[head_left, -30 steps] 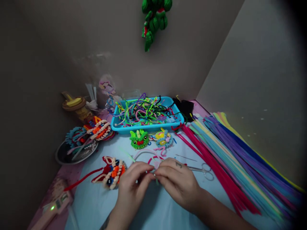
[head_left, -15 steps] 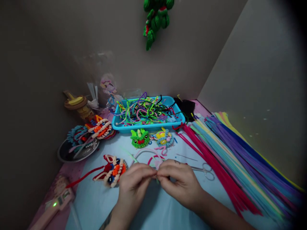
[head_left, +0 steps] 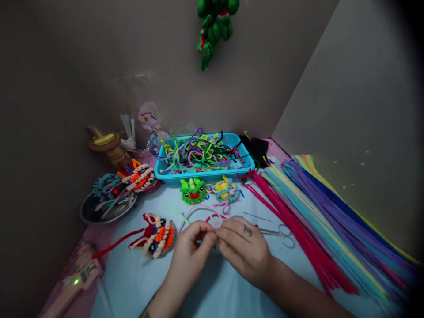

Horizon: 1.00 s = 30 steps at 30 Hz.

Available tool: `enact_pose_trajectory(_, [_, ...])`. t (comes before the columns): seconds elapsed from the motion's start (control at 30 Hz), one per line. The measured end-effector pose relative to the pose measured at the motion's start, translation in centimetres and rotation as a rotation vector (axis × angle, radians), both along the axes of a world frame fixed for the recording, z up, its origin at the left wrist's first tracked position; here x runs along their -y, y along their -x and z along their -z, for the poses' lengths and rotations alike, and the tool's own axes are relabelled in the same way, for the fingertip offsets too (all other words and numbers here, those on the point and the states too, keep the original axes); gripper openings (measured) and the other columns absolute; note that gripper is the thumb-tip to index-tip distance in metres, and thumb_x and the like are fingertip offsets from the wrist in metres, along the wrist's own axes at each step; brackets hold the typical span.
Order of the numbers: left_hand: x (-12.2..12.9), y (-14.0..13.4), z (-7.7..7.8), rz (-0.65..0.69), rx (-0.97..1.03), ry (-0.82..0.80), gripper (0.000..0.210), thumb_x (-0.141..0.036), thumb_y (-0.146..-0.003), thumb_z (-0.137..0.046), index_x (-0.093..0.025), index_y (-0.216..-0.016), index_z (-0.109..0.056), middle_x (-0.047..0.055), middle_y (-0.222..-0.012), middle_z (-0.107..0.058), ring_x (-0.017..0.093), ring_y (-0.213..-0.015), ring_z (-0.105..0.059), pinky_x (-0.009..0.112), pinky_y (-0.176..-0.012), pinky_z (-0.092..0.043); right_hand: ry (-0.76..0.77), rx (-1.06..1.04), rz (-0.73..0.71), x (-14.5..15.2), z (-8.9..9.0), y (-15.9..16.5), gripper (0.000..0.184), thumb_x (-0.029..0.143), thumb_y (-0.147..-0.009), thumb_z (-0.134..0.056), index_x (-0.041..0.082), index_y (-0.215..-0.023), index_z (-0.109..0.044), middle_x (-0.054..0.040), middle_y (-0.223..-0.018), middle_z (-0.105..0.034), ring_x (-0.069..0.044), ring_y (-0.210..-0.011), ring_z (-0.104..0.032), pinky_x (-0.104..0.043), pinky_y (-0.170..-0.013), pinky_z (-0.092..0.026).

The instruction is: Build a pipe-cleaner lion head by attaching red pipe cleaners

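Observation:
My left hand point(head_left: 195, 247) and my right hand point(head_left: 243, 249) meet over the blue-covered table, thumbs and fingertips pinched together. Between them is a small pink pipe cleaner piece point(head_left: 217, 221), mostly hidden by the fingers. A pale pink strand point(head_left: 198, 208) arches just behind the hands, near a light green strand point(head_left: 179, 212). To the left of my left hand lies a red, cream and orange lion-like head point(head_left: 160, 236) of pipe cleaners. Beyond my fingers sit a green dragon-like head point(head_left: 193, 191) and a light blue and yellow one point(head_left: 227, 191).
A blue tray point(head_left: 205, 175) of tangled pipe cleaner offcuts stands at the back. Scissors point(head_left: 283, 234) and a thin metal tool point(head_left: 257, 217) lie right of my hands, beside bundled pipe cleaners point(head_left: 318, 216). At left are a metal bowl point(head_left: 88, 214) and a pink glue gun point(head_left: 77, 282).
My fingers have shifted their grip: the left thumb and forefinger now form a ring, and the back of my right hand has turned upward. The things on the table have stayed put.

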<state>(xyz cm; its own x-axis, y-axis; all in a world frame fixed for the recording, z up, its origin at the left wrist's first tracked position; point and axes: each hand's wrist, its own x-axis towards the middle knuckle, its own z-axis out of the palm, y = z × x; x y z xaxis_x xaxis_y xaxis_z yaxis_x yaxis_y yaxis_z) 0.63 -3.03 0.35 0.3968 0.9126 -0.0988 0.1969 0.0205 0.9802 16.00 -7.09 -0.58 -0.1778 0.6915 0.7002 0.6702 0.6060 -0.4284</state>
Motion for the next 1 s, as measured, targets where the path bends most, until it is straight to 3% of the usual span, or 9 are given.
enact_pose_trajectory(0.27, [0.0, 0.1, -0.3, 0.053, 0.140, 0.152, 0.031, -0.045, -0.077, -0.064, -0.017, -0.070, -0.056, -0.004, -0.060, -0.046, 0.009, -0.053, -0.037, 0.020, -0.050, -0.031, 0.019, -0.168, -0.015, 0.0, -0.3, 0.6, 0.019, 0.003, -0.084, -0.050, 0.018, -0.088, -0.061, -0.0044, -0.075, -0.063, -0.016, -0.071, -0.059, -0.030, -0.066, -0.052])
enact_pose_trajectory(0.4, [0.1, 0.4, -0.1, 0.097, 0.258, 0.308, 0.038, -0.053, -0.076, -0.065, -0.017, -0.071, -0.054, -0.007, -0.055, -0.038, 0.006, -0.045, -0.027, 0.020, -0.043, -0.022, 0.054, -0.277, 0.094, -0.2, -0.6, 0.2, 0.018, 0.003, -0.081, -0.052, 0.019, -0.081, -0.061, -0.0025, -0.072, -0.062, -0.015, -0.068, -0.060, -0.027, -0.064, -0.051])
enact_pose_trajectory(0.5, [0.2, 0.5, 0.0, 0.088, 0.348, 0.389, 0.037, -0.050, -0.076, -0.068, -0.016, -0.072, -0.055, -0.007, -0.055, -0.040, 0.004, -0.044, -0.027, 0.019, -0.041, -0.019, 0.095, -0.339, 0.154, -0.2, -0.9, -0.5, 0.016, 0.007, -0.082, -0.049, 0.019, -0.081, -0.060, -0.0029, -0.073, -0.060, -0.016, -0.069, -0.059, -0.028, -0.062, -0.049])
enact_pose_trajectory(0.67, [0.2, 0.5, 0.0, 0.088, 0.499, 0.486, 0.033, -0.045, -0.074, -0.072, -0.015, -0.075, -0.057, -0.005, -0.061, -0.048, 0.002, -0.042, -0.026, 0.015, -0.038, -0.017, 0.139, -0.341, 0.118, -0.3, -1.3, -1.0, 0.021, 0.010, -0.087, -0.040, 0.018, -0.077, -0.055, -0.0032, -0.070, -0.055, -0.016, -0.069, -0.056, -0.027, -0.060, -0.046])
enact_pose_trajectory(0.77, [0.2, 0.6, 0.0, 0.091, 0.570, 0.540, 0.031, -0.041, -0.072, -0.075, -0.015, -0.075, -0.057, -0.002, -0.069, -0.054, 0.001, -0.043, -0.027, 0.013, -0.037, -0.016, 0.142, -0.339, 0.183, -0.5, -1.1, -0.8, 0.018, 0.011, -0.085, -0.047, 0.021, -0.070, -0.049, -0.0002, -0.067, -0.051, -0.015, -0.064, -0.054, -0.026, -0.057, -0.044])
enact_pose_trajectory(0.87, [0.3, 0.6, 0.0, 0.088, 0.598, 0.574, 0.029, -0.038, -0.072, -0.076, -0.016, -0.075, -0.058, -0.001, -0.070, -0.055, 0.001, -0.044, -0.029, 0.012, -0.036, -0.016, 0.097, -0.373, 0.240, -0.6, -0.5, -0.4, 0.015, 0.011, -0.079, -0.058, 0.022, -0.078, -0.048, -0.0015, -0.079, -0.056, -0.017, -0.075, -0.058, -0.029, -0.066, -0.048])
enact_pose_trajectory(1.0, [0.4, 0.6, 0.0, 0.074, 0.570, 0.586, 0.029, -0.039, -0.072, -0.076, -0.016, -0.075, -0.059, -0.002, -0.070, -0.055, 0.001, -0.044, -0.030, 0.012, -0.037, -0.015, 0.129, -0.326, 0.068, -0.2, -0.5, -0.3, 0.015, 0.009, -0.087, -0.050, 0.022, -0.092, -0.055, -0.0018, -0.077, -0.061, -0.016, -0.074, -0.059, -0.030, -0.068, -0.048])
